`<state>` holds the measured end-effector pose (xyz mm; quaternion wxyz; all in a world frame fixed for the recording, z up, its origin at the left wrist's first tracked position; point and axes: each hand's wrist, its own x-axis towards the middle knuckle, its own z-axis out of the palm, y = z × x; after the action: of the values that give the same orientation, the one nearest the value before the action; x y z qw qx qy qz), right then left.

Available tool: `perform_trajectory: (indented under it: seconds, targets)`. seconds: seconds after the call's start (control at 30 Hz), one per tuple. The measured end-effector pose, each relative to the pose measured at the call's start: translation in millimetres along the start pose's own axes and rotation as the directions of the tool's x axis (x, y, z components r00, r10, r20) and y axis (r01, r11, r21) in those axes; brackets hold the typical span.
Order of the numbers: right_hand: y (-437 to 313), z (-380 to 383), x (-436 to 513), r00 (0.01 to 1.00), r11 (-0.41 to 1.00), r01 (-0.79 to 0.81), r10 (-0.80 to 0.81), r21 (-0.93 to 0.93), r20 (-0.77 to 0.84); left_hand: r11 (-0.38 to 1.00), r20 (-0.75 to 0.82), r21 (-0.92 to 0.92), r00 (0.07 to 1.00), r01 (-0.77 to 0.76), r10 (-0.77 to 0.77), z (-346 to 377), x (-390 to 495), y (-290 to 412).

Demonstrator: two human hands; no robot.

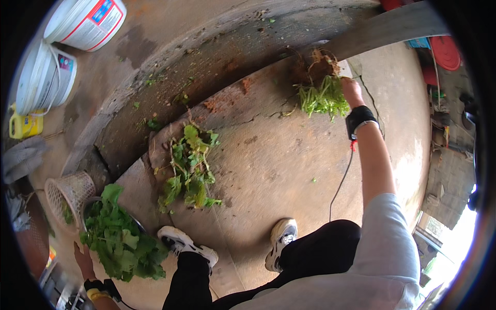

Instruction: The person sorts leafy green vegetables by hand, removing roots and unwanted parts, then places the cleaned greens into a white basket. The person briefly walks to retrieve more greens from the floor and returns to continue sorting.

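Note:
At the lower left, my left hand [83, 260] is beside a heap of large green leaves [124, 240] that fills a metal basin [91, 203]. Its fingers are spread, with nothing seen in them. My right hand [352, 91] is at the upper right, next to a bunch of leafy green stems [324, 97] with soil-covered roots [322, 66]. The fingers are curled and partly hidden, so a grip on the bunch cannot be made out. A loose pile of leafy cuttings [190, 166] lies on the concrete between the hands.
A pale plastic basket [69, 197] lies tipped beside the basin. White buckets [87, 23] and a yellow jug [27, 124] stand at the upper left. A sunken gutter [162, 100] with scattered bits runs along the slab's edge. A grey beam or board [387, 29] crosses the upper right.

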<state>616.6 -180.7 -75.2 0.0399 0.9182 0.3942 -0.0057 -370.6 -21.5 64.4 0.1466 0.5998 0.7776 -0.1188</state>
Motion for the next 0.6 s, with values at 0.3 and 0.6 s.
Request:
perform_trajectory:
  seconds: [0.3,0.6]
  targets:
    - [-137,-40,-73,0.971,0.795,0.058,-0.186,0.604,0.151,0.696,-0.044,-0.596,0.882,-0.400,0.469,15,-64,198]
    - [-313,-26,-147,0.706,0.774,-0.054,-0.417,0.630,0.573,0.769,0.424,-0.637,0.811,-0.050,0.404,127,-78,293]
